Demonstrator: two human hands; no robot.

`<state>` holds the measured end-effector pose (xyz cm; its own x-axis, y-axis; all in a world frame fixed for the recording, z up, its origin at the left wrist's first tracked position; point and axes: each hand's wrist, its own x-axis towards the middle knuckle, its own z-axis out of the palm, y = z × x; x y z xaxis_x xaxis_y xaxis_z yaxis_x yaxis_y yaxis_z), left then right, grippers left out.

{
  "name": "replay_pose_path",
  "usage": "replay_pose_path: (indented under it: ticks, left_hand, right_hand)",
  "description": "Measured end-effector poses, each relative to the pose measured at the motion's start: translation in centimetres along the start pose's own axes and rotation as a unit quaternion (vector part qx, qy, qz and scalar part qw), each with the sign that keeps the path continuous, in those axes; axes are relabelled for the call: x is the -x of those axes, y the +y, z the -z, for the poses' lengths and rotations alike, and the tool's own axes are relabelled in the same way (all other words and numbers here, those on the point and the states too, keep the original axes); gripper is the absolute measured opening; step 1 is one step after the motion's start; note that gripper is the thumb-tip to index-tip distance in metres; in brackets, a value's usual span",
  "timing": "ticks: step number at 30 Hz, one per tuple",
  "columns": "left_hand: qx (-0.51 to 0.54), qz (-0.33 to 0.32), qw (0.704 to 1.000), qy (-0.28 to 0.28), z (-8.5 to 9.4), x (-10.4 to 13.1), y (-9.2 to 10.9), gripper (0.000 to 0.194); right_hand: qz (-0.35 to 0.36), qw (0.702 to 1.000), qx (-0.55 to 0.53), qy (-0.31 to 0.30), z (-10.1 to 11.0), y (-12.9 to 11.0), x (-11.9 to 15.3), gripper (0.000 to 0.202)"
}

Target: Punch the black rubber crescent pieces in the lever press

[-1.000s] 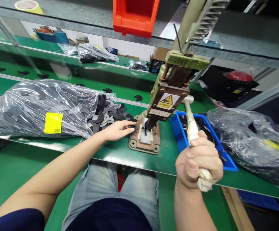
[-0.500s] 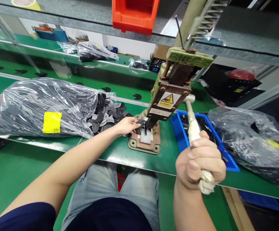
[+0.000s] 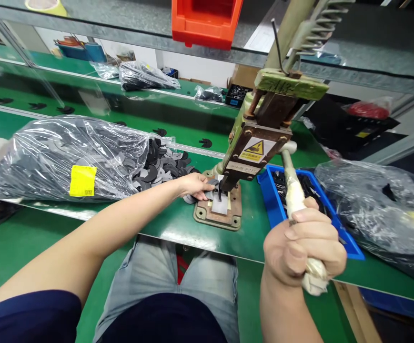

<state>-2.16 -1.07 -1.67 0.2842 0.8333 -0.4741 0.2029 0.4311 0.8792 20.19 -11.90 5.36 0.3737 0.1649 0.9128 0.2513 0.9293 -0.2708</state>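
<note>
My left hand is at the base of a hand press, its fingers pinched on a flat, dark grey curved piece. Part of that piece lies under the press's ram, beside a black part on a light metal plate. The fingertips hide some of it. My right hand is wrapped round the press's lever handle, which is covered in pale tape. To the left of the base, a pile of similar curved pieces spills from a clear plastic bag with a yellow label.
A blue bin of black parts stands right of the press, with another filled plastic bag beyond it. An orange-red bin sits on the shelf overhead. Dark pieces lie spaced along the green surface behind.
The view has shifted slightly, so the press appears farther right. The curved piece in my left hand has turned and lies flatter at the base. My right hand stays on the handle.
</note>
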Motion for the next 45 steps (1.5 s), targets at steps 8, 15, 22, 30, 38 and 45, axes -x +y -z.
replay_pose_path:
  ticks: [8,15,22,30,38,45]
  left_hand:
    - [0.042,0.022,0.999,0.006,-0.6,0.4,-0.4,0.040]
    - [0.062,-0.012,0.997,0.035,-1.6,1.3,-0.3,0.048]
    - [0.095,-0.099,0.990,0.044,-0.6,7.1,-1.6,0.048]
    - [0.061,-0.152,0.986,-0.019,-2.2,14.6,-2.0,0.051]
    - [0.056,-0.113,0.990,-0.064,-2.5,15.1,-2.0,0.056]
    - [-0.024,-0.121,0.992,-0.036,-1.6,14.4,-2.4,0.050]
  right_hand:
    - [0.033,0.998,-0.048,0.018,-2.2,-0.2,-4.8,0.023]
    - [-0.036,0.997,-0.040,-0.060,-6.1,-0.2,-13.2,0.023]
    - [-0.136,0.990,0.029,-0.032,0.1,1.2,-5.2,0.050]
    - [-0.426,0.864,-0.019,-0.269,-0.2,-2.3,10.4,0.027]
    - [-0.429,0.861,-0.006,-0.274,-1.1,-3.4,12.0,0.017]
    - [-0.319,0.875,0.029,-0.363,0.5,-2.7,10.5,0.017]
